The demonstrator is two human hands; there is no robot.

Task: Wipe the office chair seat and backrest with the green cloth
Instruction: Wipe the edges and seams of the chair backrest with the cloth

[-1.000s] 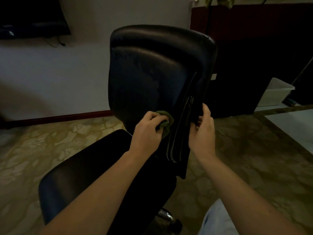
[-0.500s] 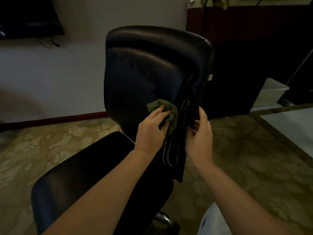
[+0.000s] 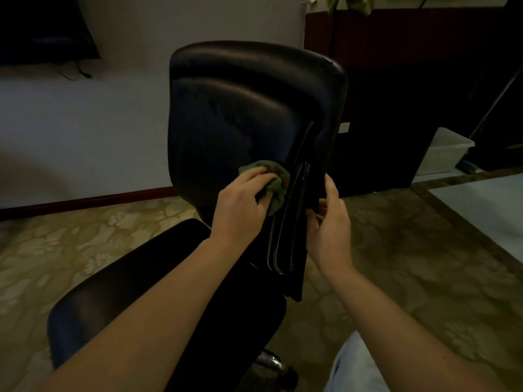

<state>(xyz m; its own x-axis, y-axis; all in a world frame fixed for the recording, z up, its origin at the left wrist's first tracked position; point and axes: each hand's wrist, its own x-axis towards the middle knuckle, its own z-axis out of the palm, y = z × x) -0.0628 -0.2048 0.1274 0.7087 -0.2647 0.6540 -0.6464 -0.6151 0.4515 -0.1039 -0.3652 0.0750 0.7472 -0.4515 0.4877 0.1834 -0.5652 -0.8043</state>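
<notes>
- Head view, centre of frame: black office chair (image 3: 198,250), backrest (image 3: 249,114) upright in the upper middle, seat (image 3: 135,284) reaching toward the lower left
- Just above mid-frame, green cloth (image 3: 278,179) bunched into a wad, pressed against the lower front face of the backrest, near its right edge
- From the lower left, left hand (image 3: 240,210), fingers curled round the green cloth and gripping it, back of the hand toward the camera, cloth showing above and to the right of the fingers
- From the lower right, right hand (image 3: 328,222), holding the backrest by its right edge, just beside the wad: forefinger laid up along the edge, thumb and other fingers curled about it
- Between the two hands, pale piping lines (image 3: 276,244) running down the edge of the backrest
- Under the seat, bottom middle, chrome base part (image 3: 268,360) catching the light
- At the bottom edge, right of centre, light blue trouser knee (image 3: 353,369)
- Patterned floor (image 3: 410,278) in dull yellow-green flowers, with a paler plain strip (image 3: 486,210) at the right edge
- Behind, on the left half, pale wall (image 3: 85,131) with a reddish skirting board (image 3: 85,200) along its foot
- In the upper left corner, dark screen (image 3: 42,26) on the wall, cables dangling beneath
- At upper right, dark wooden cabinet (image 3: 410,66), white plastic tub (image 3: 444,154) on the floor beside it, green leaves (image 3: 351,2) at the top edge
- Dim light throughout, fine surface detail of the chair hard to make out
</notes>
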